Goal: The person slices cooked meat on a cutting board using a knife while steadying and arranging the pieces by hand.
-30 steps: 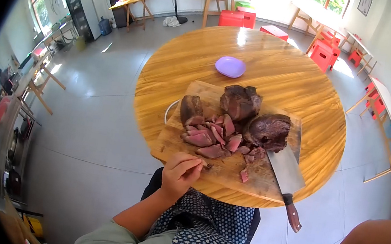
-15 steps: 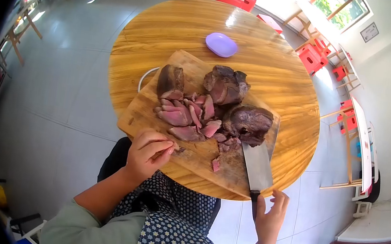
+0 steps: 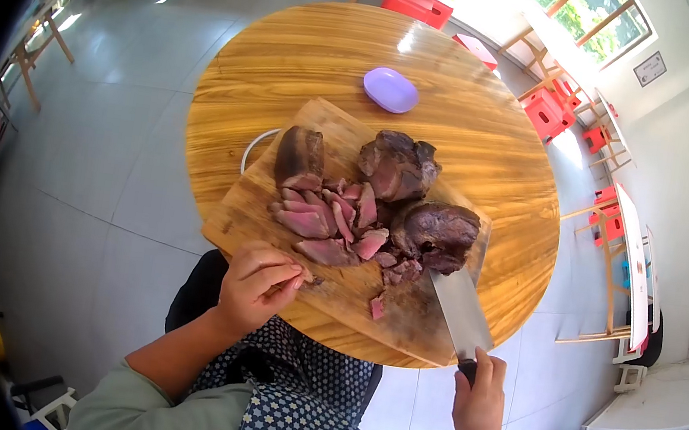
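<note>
My right hand (image 3: pixel 480 400) is closed round the black handle of a cleaver (image 3: pixel 462 313), whose broad blade lies on the cutting board (image 3: pixel 245 211) with its far end by a dark chunk of meat (image 3: pixel 436 234). Above the board's near left edge, my left hand (image 3: pixel 259 285) is closed, thumb and fingers pinching a small dark scrap of meat (image 3: pixel 314 280). Pink meat slices (image 3: pixel 331 218) are heaped mid-board. Two more chunks sit behind: a block of meat (image 3: pixel 299 159) at left and a larger meat chunk (image 3: pixel 399 166) at centre. A small meat piece (image 3: pixel 377 307) lies near the front.
The board rests on a round wooden table (image 3: pixel 241 71), its front edge close to my apron (image 3: pixel 309 419). Farther back on the tabletop stands a purple dish (image 3: pixel 390 90). Red stools (image 3: pixel 546 115) and a white table (image 3: pixel 634 253) are to the right.
My right hand has closed round the cleaver's handle, and the handle end has swung slightly right. The left hand keeps its pinch. The whole view has shifted a little.
</note>
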`<state>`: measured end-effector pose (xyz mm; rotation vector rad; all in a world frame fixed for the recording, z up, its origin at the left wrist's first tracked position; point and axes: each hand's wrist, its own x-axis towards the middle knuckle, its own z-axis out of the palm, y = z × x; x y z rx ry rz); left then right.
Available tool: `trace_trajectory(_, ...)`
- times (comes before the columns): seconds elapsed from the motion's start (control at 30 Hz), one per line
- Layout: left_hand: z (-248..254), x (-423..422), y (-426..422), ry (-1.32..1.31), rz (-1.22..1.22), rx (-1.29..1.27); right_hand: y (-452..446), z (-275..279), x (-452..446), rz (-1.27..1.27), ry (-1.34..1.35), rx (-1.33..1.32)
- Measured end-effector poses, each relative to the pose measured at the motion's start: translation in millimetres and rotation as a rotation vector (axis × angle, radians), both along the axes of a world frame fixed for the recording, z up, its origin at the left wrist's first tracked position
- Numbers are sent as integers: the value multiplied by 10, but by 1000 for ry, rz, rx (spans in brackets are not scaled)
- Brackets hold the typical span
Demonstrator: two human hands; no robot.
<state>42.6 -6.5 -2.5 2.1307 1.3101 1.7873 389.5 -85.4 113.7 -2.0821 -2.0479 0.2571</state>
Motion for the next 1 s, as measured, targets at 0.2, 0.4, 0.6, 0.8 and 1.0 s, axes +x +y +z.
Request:
trace_trajectory(0.2,-9,-23,-1,10,25,19,-197,673,291,91,12,0)
trace_trajectory(0.4,-53,-47,1,25,-3,22,-357,999,383,-7,186,-100)
trace_trajectory(0.6,-58,-33,8,43,17,45,412,1036,-693,277,238,-157)
trace_trajectory(0.8,-88,-49,-26,64,22,30,819,886,-1057,623,8,-131)
trace_trajectory(1.0,-94,-89,-45,166,48,17,923,896,-1234,740,-23,-299)
